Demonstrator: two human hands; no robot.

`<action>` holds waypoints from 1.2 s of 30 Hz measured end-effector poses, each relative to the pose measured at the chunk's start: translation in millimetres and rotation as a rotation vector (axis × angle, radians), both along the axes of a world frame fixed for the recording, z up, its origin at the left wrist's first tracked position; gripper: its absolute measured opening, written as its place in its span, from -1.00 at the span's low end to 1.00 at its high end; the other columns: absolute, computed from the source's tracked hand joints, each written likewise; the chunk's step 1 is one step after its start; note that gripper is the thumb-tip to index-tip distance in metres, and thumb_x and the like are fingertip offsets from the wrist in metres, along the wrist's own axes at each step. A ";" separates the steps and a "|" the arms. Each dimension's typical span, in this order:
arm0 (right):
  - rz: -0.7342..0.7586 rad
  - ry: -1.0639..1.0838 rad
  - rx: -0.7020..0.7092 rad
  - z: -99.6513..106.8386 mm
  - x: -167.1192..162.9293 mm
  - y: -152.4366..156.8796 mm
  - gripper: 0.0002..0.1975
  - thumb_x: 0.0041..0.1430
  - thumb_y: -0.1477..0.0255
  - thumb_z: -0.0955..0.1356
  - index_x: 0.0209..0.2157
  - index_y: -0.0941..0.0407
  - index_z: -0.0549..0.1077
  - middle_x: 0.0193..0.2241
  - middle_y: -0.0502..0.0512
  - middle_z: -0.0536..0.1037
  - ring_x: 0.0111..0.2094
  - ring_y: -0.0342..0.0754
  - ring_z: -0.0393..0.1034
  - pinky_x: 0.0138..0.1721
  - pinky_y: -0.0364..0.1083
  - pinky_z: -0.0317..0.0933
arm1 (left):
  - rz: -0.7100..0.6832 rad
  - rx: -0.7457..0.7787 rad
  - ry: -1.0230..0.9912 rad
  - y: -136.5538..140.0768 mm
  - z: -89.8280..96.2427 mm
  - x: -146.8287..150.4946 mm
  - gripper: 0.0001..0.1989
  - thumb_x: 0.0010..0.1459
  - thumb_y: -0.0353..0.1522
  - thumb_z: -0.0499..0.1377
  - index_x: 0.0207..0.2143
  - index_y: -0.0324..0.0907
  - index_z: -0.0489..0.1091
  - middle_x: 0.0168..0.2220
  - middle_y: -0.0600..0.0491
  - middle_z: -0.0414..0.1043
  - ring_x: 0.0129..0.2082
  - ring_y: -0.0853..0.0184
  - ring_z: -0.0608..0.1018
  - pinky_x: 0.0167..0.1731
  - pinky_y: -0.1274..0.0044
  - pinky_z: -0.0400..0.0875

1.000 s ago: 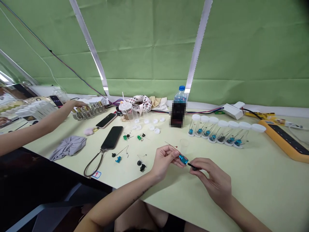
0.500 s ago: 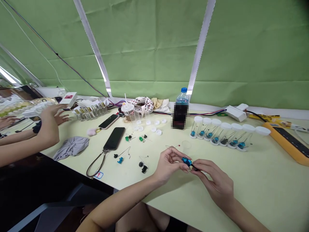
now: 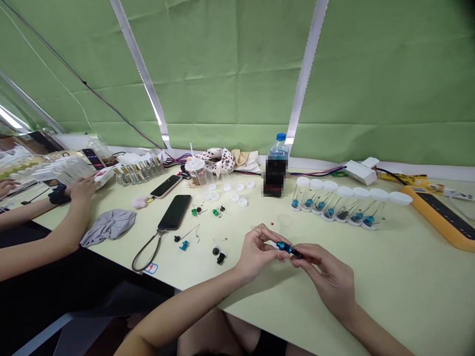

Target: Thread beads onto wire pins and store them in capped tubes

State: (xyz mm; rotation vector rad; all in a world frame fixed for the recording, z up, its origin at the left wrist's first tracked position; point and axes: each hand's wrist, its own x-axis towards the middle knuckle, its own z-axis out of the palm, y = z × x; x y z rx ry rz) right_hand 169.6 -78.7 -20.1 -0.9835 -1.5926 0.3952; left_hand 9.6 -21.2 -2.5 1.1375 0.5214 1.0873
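My left hand (image 3: 256, 254) is closed in a pinch on a shiny blue metallic part (image 3: 283, 245), held just above the table. Fingers of my right hand (image 3: 330, 272) pinch a small black piece (image 3: 296, 253) against the blue part's right end; whether they are joined I cannot tell. Beyond my left fingers shows a thin wire with a red tip (image 3: 272, 224), beside a clear tube (image 3: 285, 220). To the left lie loose sets of small parts with bent wires: a blue part (image 3: 184, 245), a black part (image 3: 220, 258) and green parts (image 3: 215, 212).
Clear tubes with white caps (image 3: 329, 186) and blue parts inside stand in a row at right, near an orange power strip (image 3: 438, 217). White caps (image 3: 235, 198), a bottle (image 3: 280, 146), phones (image 3: 175, 212) and a grey cloth (image 3: 111, 226) lie around. A co-worker's hand (image 3: 82, 190) is at left.
The black piece and my right fingers have shifted slightly, sitting closer against the blue part. At left, the co-worker's hand has come down with the white box, lower on the table.
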 end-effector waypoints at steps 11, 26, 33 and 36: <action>0.059 0.147 -0.101 1.1 -8.2 3.1 -0.74 0.15 0.52 0.33 -0.10 0.07 0.40 -0.17 0.19 0.40 -0.16 0.01 0.38 -0.22 0.00 0.41 | 0.101 0.092 0.049 -3.9 1.4 -1.0 -0.69 -0.20 -0.44 0.36 -0.44 -0.26 0.27 -0.36 -0.04 0.48 -0.37 0.34 0.54 -0.47 0.56 0.48; 0.163 0.371 -0.463 8.1 -3.4 5.8 -0.86 0.19 0.35 0.31 -0.31 0.13 0.42 -0.59 0.00 0.43 -0.55 -0.15 0.32 -0.56 -0.17 0.25 | 0.077 0.075 0.117 -1.5 1.8 -1.7 -0.74 -0.20 -0.44 0.36 -0.42 -0.29 0.37 -0.34 -0.05 0.48 -0.41 0.35 0.53 -0.47 0.54 0.46; 0.073 0.436 -0.509 8.3 -4.6 6.2 -0.83 0.10 0.36 0.38 -0.24 0.06 0.44 -0.40 0.02 0.51 -0.40 -0.12 0.41 -0.33 -0.16 0.33 | 0.086 0.114 0.168 -1.2 6.6 -2.7 -0.72 -0.14 -0.47 0.32 -0.35 -0.23 0.30 -0.33 -0.01 0.50 -0.27 0.31 0.52 -0.41 0.57 0.41; 0.089 0.419 -0.478 8.9 -5.1 4.3 -0.79 0.06 0.37 0.40 -0.21 0.05 0.44 -0.30 0.04 0.50 -0.28 -0.09 0.41 -0.25 -0.16 0.33 | 0.081 0.115 0.166 -1.1 7.8 -3.8 -0.73 -0.12 -0.49 0.30 -0.34 -0.23 0.30 -0.31 -0.02 0.50 -0.24 0.30 0.52 -0.38 0.55 0.40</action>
